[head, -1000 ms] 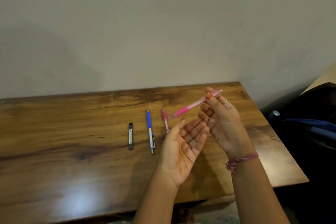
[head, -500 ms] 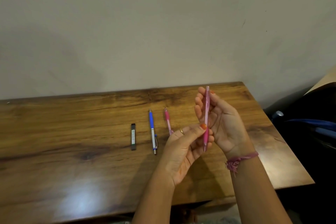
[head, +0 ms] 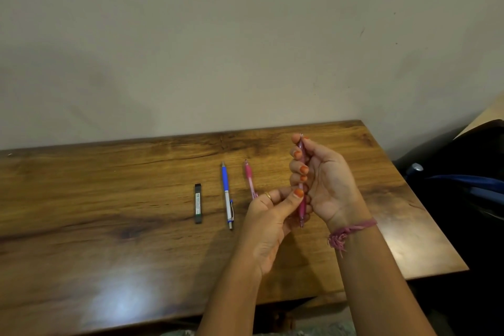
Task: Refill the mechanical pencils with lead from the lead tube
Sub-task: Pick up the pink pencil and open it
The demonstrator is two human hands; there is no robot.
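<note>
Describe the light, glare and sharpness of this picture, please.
Head view: dim, warm light; a pale glare patch lies on the wooden table near its front edge; the hands cast a soft shadow on the wood beneath them; the lead tube label is too small to read; the held pink pencil is slightly soft; the table's far edge bows from the wide lens.

The lead tube (head: 198,203) lies on the table (head: 81,199). Just right of the tube lies a pencil (head: 227,195), and right of that a second pencil (head: 250,179). Further right of the tube, above the table, both hands hold a third pencil (head: 301,199) upright.
</note>
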